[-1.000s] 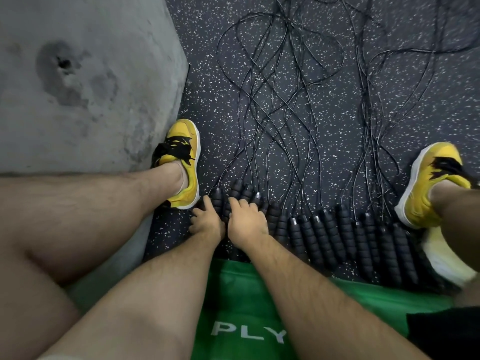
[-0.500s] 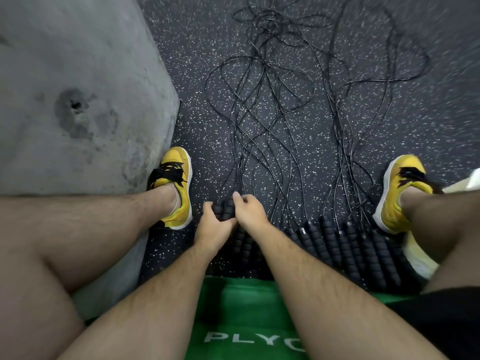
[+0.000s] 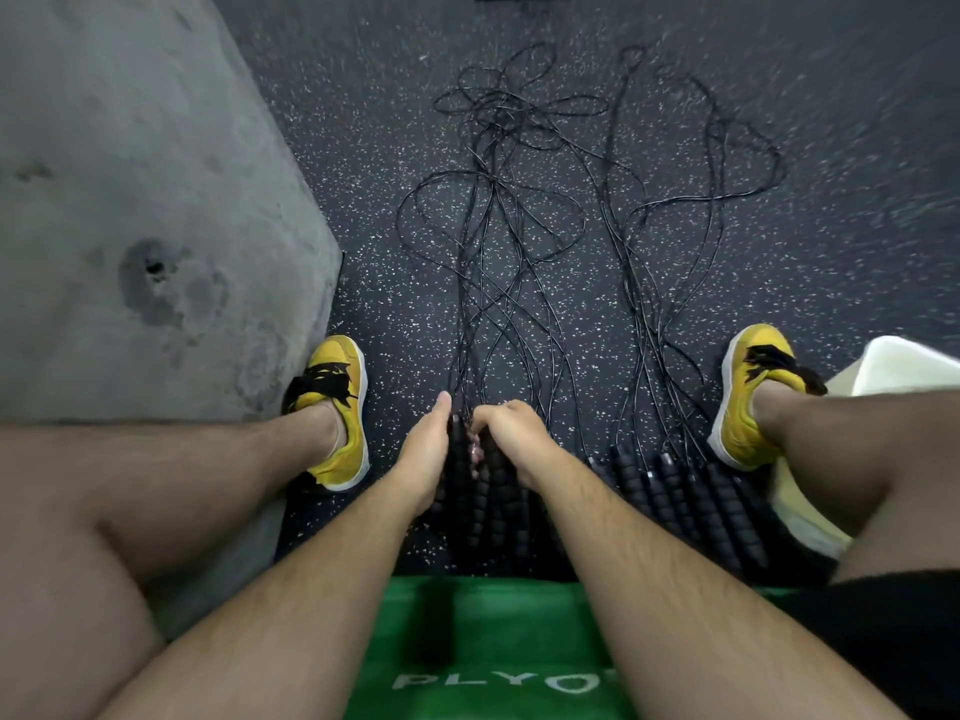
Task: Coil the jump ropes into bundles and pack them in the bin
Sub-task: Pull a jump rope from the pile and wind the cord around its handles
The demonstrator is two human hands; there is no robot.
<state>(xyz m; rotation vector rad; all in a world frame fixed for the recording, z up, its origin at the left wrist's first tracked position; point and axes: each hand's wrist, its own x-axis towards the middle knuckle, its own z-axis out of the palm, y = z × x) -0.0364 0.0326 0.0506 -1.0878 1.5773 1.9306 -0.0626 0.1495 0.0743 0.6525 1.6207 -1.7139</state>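
Observation:
Several black jump ropes lie on the speckled floor, their thin cords (image 3: 498, 252) tangled and trailing away from me. My left hand (image 3: 423, 452) and my right hand (image 3: 514, 439) sit close together between my feet. Both are curled round a bunch of black ribbed foam handles (image 3: 467, 491); fingertips show between the handles. More handles (image 3: 675, 491) lie in a row on the floor to the right, near my right shoe. A pale bin (image 3: 893, 366) shows partly behind my right leg.
I sit on a green plyo box (image 3: 493, 646), with bare legs to either side and yellow shoes (image 3: 337, 407) (image 3: 748, 397) on the floor. A grey concrete slab (image 3: 145, 226) fills the left. Dark rubber flooring (image 3: 831, 226) stretches ahead.
Both hands have closed round the left group of handles and pulled them together. The view has tilted up, showing the cords' far ends and the bin.

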